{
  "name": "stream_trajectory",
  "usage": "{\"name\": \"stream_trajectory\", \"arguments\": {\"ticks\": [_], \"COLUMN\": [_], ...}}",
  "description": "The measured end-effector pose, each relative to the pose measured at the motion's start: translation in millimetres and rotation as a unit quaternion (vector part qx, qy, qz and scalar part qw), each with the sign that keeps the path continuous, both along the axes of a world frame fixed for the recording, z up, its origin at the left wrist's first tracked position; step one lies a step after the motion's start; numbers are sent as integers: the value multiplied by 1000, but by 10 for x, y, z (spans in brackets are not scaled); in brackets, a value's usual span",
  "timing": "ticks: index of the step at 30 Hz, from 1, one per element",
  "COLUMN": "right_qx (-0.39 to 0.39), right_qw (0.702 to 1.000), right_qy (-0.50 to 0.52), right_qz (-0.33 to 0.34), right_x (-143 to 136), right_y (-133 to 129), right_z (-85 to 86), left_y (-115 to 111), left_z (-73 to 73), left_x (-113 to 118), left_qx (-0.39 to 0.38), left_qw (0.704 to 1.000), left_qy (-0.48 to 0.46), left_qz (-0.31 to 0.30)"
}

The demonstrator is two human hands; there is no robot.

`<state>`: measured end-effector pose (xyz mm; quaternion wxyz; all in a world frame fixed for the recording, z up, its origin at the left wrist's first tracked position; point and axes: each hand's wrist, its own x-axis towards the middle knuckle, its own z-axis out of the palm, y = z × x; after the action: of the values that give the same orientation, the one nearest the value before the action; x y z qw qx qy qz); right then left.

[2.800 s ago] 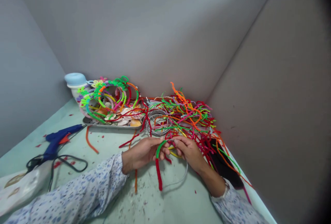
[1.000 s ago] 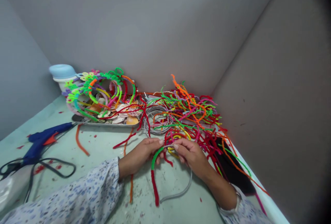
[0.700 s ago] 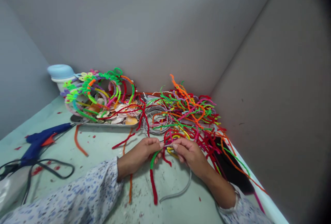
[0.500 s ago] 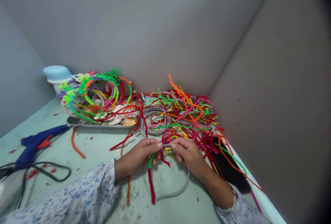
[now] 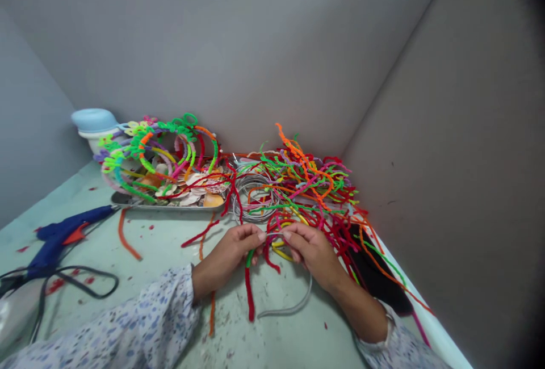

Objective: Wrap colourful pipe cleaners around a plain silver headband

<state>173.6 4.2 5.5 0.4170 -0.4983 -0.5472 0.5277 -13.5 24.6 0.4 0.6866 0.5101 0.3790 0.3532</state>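
Between my two hands runs a thin grey wire (image 5: 275,234), pinched at both sides. My left hand (image 5: 238,252) closes on its left part, and a green and red pipe cleaner (image 5: 249,295) hangs down from under those fingers. Thumb and fingers of my right hand (image 5: 310,252) pinch the wire on the right. Below that hand the grey wire's tail (image 5: 287,311) curves down over the table. Just behind the hands lie yellow and red pipe cleaners (image 5: 293,218).
A metal tray (image 5: 170,208) holds shells and colourful hoops. A blue glue gun (image 5: 53,244) with a cable lies left. Behind are a wire coil (image 5: 255,198), a tangled pipe cleaner pile (image 5: 315,181) and a blue-lidded container (image 5: 96,122). A black object (image 5: 378,278) lies right.
The hands have risen very slightly, with the wire still pinched between them. The hanging green and red pipe cleaner has moved up a little, and less of its green part shows.
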Motion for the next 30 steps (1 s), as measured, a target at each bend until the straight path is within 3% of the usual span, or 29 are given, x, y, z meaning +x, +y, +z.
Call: {"name": "stream_trajectory", "arguments": {"ticks": [8,13,17,20,22,24,30], "right_qx": [10,48,114,171,180,189,199], "right_qw": [999,996,980,944,935,931,865], "right_qy": [-49,-75,-119,-218,-258,-297,-459], "right_qz": [-18,-20,-113,-182,-161,-101,-44], "right_x": [-107,-68,159,323,348,300,121], "right_y": [-68,-73,22,104,125,110,20], "right_z": [105,151,291,361,350,294,61], "left_y": [-97,-133,-93,-53,-40,-39,-55], "left_z": [-53,-19,-28,-37,-33,-24,-26], "left_x": [55,26,9,-1,-3,-3,-1], "left_qx": [140,204,178,149,139,140,153], "left_qw": [969,946,957,965,968,970,969], "left_qy": [171,224,190,165,152,143,159], "left_qz": [108,111,129,139,141,140,110]}}
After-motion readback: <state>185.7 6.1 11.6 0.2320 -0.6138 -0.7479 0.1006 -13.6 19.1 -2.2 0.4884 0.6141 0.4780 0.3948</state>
